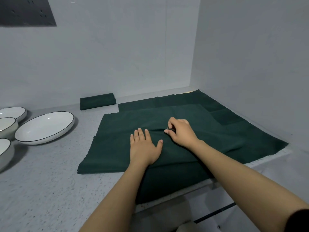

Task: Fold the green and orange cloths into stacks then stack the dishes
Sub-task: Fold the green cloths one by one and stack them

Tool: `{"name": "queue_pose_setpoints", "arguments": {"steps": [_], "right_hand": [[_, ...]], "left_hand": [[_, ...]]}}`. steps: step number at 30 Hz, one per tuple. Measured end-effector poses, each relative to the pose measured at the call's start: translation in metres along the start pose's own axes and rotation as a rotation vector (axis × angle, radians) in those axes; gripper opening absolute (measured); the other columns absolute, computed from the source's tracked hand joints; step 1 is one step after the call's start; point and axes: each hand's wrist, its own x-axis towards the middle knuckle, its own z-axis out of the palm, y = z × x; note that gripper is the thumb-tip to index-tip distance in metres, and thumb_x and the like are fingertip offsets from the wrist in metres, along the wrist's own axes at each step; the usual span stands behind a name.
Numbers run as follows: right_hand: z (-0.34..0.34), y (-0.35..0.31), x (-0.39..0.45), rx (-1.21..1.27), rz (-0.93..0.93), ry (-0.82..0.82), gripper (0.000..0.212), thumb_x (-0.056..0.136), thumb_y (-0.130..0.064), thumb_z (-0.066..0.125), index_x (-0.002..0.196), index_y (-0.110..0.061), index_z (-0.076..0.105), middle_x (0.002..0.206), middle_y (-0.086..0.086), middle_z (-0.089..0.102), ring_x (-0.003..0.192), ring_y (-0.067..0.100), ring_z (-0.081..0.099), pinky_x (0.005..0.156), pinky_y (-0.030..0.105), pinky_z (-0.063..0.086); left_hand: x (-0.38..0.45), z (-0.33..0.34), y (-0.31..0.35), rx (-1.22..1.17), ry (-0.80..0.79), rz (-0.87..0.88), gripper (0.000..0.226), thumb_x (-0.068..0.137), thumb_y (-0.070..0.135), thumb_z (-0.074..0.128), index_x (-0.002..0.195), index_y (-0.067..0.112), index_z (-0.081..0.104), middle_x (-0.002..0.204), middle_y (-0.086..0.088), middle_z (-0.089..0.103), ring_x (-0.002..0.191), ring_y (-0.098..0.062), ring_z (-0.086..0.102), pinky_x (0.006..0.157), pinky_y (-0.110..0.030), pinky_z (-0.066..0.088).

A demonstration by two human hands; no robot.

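A dark green cloth (117, 148) lies spread on the grey counter, partly folded over, on top of other spread green cloths (217, 113) that reach into the right corner. My left hand (143, 146) lies flat on the top cloth, fingers straight. Just right of it, my right hand (181, 131) pinches a raised fold of the same cloth. A folded green cloth (97, 101) sits against the back wall. White dishes with dark rims stand at the left: a wide shallow plate (45, 127), another plate (12, 112) behind it, and two bowls (7, 126) (5, 150). No orange cloth is visible.
The grey speckled counter (50, 181) meets walls at the back and right. Its front edge runs under my right forearm, and the cloth hangs over it. A dark panel (25, 11) is on the back wall at upper left.
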Motion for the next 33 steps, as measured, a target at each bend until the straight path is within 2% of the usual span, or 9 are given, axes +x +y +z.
{"name": "queue_pose_setpoints", "arguments": {"steps": [3,7,10,18,23,26,28,30,33], "right_hand": [[-0.001,0.002,0.001,0.130,0.059,0.012,0.026,0.087,-0.031,0.064,0.081,-0.022,0.040,0.062,-0.012,0.042,0.068,0.014,0.041,0.090,0.027,0.030],[-0.009,0.008,0.007,0.094,0.127,-0.065,0.024,0.084,-0.042,0.064,0.086,-0.029,0.044,0.080,-0.009,0.050,0.090,0.018,0.048,0.091,0.025,0.022],[-0.018,0.013,0.011,-0.007,0.197,-0.171,0.023,0.081,-0.048,0.065,0.090,-0.034,0.050,0.090,-0.009,0.051,0.104,0.017,0.045,0.090,0.024,0.017],[-0.050,0.034,0.019,-0.084,0.295,-0.149,0.026,0.073,-0.060,0.067,0.082,-0.039,0.056,0.097,-0.005,0.053,0.109,0.017,0.038,0.089,0.024,0.014],[-0.075,0.040,0.022,-0.216,0.307,-0.200,0.031,0.073,-0.061,0.066,0.085,-0.032,0.064,0.098,-0.001,0.044,0.104,0.025,0.030,0.096,0.028,0.019],[-0.078,0.041,0.022,-0.271,0.313,-0.226,0.032,0.074,-0.064,0.063,0.077,-0.033,0.058,0.099,0.000,0.041,0.106,0.029,0.028,0.097,0.029,0.018],[-0.076,0.045,0.017,-0.202,0.333,-0.217,0.033,0.075,-0.061,0.065,0.071,-0.031,0.051,0.096,-0.001,0.040,0.104,0.026,0.028,0.095,0.027,0.018],[-0.076,0.047,0.011,-0.060,0.350,-0.214,0.038,0.078,-0.051,0.068,0.068,-0.026,0.042,0.083,-0.005,0.043,0.095,0.018,0.035,0.087,0.024,0.024],[-0.079,0.052,0.002,0.200,0.432,-0.232,0.039,0.081,-0.037,0.071,0.069,-0.020,0.038,0.070,-0.006,0.042,0.071,0.014,0.041,0.060,0.023,0.031]], "left_hand": [[0.000,0.001,-0.002,0.002,0.009,0.000,0.079,0.095,0.061,0.014,0.152,0.008,0.000,0.159,-0.016,-0.005,0.147,-0.027,-0.008,0.119,-0.041,-0.005],[0.000,0.001,-0.001,0.008,0.017,0.002,0.079,0.095,0.061,0.013,0.152,0.009,0.000,0.159,-0.016,-0.004,0.147,-0.026,-0.007,0.119,-0.040,-0.005],[0.000,0.001,-0.001,0.004,0.018,0.000,0.079,0.094,0.062,0.013,0.153,0.010,0.000,0.159,-0.015,-0.005,0.147,-0.026,-0.007,0.120,-0.040,-0.005],[0.001,0.002,-0.004,0.015,0.033,-0.005,0.080,0.094,0.063,0.013,0.153,0.011,0.001,0.159,-0.014,-0.003,0.147,-0.025,-0.006,0.120,-0.039,-0.004],[0.000,0.002,-0.002,0.018,0.033,-0.006,0.080,0.094,0.063,0.013,0.153,0.011,0.000,0.159,-0.014,-0.004,0.147,-0.025,-0.007,0.120,-0.039,-0.004],[0.001,0.002,-0.003,0.017,0.033,-0.010,0.079,0.094,0.063,0.013,0.153,0.011,0.001,0.160,-0.014,-0.004,0.147,-0.024,-0.006,0.120,-0.039,-0.003],[0.001,0.002,-0.003,0.018,0.031,-0.012,0.079,0.094,0.063,0.013,0.153,0.012,0.001,0.160,-0.013,-0.004,0.147,-0.024,-0.006,0.120,-0.038,-0.003],[0.000,0.002,-0.003,0.017,0.032,-0.012,0.079,0.094,0.063,0.013,0.153,0.012,0.001,0.160,-0.013,-0.004,0.147,-0.024,-0.006,0.120,-0.038,-0.003],[-0.001,0.003,-0.003,0.022,0.030,-0.012,0.079,0.094,0.063,0.013,0.153,0.012,0.001,0.160,-0.013,-0.004,0.147,-0.024,-0.006,0.120,-0.038,-0.003]]}}
